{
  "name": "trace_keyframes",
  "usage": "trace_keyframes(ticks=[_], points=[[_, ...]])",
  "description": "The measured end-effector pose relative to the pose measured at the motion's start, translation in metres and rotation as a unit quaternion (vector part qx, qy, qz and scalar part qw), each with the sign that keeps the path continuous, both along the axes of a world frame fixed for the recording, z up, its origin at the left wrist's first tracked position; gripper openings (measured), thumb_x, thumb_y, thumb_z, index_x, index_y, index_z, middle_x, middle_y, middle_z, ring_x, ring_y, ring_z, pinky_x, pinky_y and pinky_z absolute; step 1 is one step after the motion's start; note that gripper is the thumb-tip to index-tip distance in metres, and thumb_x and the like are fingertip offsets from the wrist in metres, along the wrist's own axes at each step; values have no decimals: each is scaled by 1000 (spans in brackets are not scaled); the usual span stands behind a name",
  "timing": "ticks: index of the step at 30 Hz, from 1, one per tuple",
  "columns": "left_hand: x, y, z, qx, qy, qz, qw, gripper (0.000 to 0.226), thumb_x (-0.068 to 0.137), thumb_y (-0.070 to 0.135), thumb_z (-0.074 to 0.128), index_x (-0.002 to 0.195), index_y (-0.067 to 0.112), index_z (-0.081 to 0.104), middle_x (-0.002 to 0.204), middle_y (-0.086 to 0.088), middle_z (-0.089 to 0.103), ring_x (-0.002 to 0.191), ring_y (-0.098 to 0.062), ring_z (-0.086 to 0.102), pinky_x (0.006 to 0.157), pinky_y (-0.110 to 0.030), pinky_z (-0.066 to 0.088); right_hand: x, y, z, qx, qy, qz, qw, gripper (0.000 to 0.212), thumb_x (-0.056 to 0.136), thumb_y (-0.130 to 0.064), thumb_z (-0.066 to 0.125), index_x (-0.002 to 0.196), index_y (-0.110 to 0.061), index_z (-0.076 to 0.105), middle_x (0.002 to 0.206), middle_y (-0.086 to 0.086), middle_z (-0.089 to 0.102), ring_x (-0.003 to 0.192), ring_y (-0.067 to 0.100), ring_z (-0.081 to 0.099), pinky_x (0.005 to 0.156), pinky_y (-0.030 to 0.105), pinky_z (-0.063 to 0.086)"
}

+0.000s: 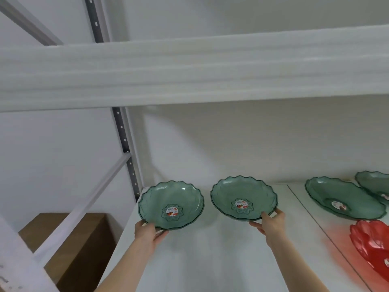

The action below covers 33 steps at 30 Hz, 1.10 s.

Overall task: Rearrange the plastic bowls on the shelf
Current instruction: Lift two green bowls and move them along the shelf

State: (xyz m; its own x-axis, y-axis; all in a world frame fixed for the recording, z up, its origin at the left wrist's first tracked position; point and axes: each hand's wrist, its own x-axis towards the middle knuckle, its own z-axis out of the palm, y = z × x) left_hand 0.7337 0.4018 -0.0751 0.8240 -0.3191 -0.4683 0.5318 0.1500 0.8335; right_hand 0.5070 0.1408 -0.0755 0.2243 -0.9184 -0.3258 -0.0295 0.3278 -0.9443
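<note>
Two translucent green plastic bowls with scalloped rims and a sticker in the middle stand side by side on the white shelf (210,260). My left hand (148,232) grips the near rim of the left green bowl (170,199). My right hand (270,225) grips the near right rim of the right green bowl (242,192), thumb inside the rim. The right bowl looks slightly tilted toward me.
To the right a third green bowl (341,197) and part of a fourth (374,182) lie beyond a seam in the shelf. A red bowl (372,243) sits at the right edge. An upper shelf beam (189,72) hangs overhead. A cardboard box (69,245) stands lower left behind the frame bars.
</note>
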Motion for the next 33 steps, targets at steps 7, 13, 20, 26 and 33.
trace_keyframes(ticks=[7, 13, 20, 26, 33], points=[[36, -12, -44, -21, 6, -26, 999, 43, 87, -6, 56, 129, 1, 48, 120, -28, 61, 107, -44, 63, 55, -38, 61, 30, -1, -36, 20, -6, -5, 1000, 51, 91, -4, 42, 137, -18, 28, 123, 20, 55, 38, 21, 66, 62, 35, 49], [44, -23, -48, -31, 11, -15, 999, 50, 92, -1, 52, 139, 7, 37, 123, -31, 58, 108, -44, 63, 67, -41, 56, 39, 1, -35, 17, -11, -9, 1000, 48, 91, -5, 42, 135, -18, 28, 114, 13, 53, 35, 18, 64, 60, 31, 46], [47, -32, -37, -32, 16, -36, 999, 45, 96, 4, 49, 139, 7, 37, 124, -30, 56, 98, -44, 61, 82, -46, 50, 42, -1, -33, 14, -6, -8, 1000, 49, 93, -9, 46, 138, -19, 28, 116, 11, 53, 35, 17, 64, 57, 30, 47], [45, -26, -30, 72, -25, -94, 993, 42, 96, 18, 50, 136, 7, 40, 122, -25, 56, 96, -39, 61, 83, -46, 50, 41, 0, -31, 4, 30, -2, 1000, 49, 92, -15, 50, 137, -13, 32, 118, 11, 55, 60, 28, 68, 63, 32, 47], [32, 0, -4, 437, -279, -229, 824, 64, 92, 51, 41, 143, 14, 32, 127, -16, 57, 104, -34, 58, 85, -37, 49, 13, 18, -2, -171, 351, 106, 914, 70, 90, -41, 52, 145, -11, 22, 135, 16, 51, 121, 37, 50, 93, 45, 41]])
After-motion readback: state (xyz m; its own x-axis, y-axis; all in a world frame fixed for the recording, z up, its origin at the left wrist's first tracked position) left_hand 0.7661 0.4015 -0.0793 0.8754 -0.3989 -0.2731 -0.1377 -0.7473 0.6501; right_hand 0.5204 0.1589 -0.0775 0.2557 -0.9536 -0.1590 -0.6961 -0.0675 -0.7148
